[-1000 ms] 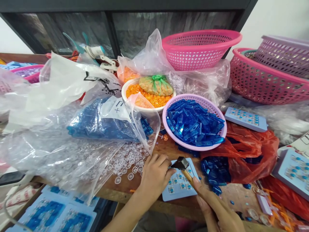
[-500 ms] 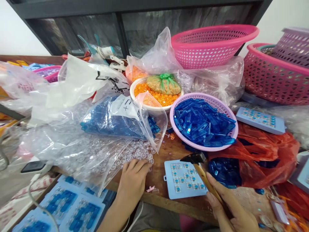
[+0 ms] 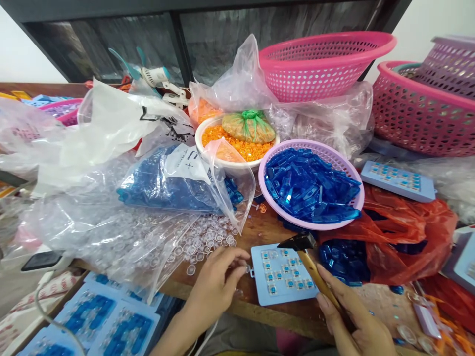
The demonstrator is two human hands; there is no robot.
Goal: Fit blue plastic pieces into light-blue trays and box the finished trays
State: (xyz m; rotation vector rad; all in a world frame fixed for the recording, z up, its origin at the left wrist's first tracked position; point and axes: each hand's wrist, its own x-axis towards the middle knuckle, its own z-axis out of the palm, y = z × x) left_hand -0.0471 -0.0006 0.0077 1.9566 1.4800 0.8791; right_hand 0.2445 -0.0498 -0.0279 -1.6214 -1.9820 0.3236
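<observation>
Wood bench (image 3: 265,232), hammer (image 3: 310,264) in R grip (image 3: 354,316)

Soft, even light is filling the room, maybe from above, though that is hard to tell. The wall (image 3: 22,49) is glowing white, the clear plastic bag (image 3: 111,232) and hammer handle (image 3: 317,277) are shining, and the table's front edge (image 3: 237,307) is bending.

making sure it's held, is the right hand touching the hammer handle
Touching: the head view shows the right hand closed around the wooden hammer handle, with the thumb lying along it.
</observation>
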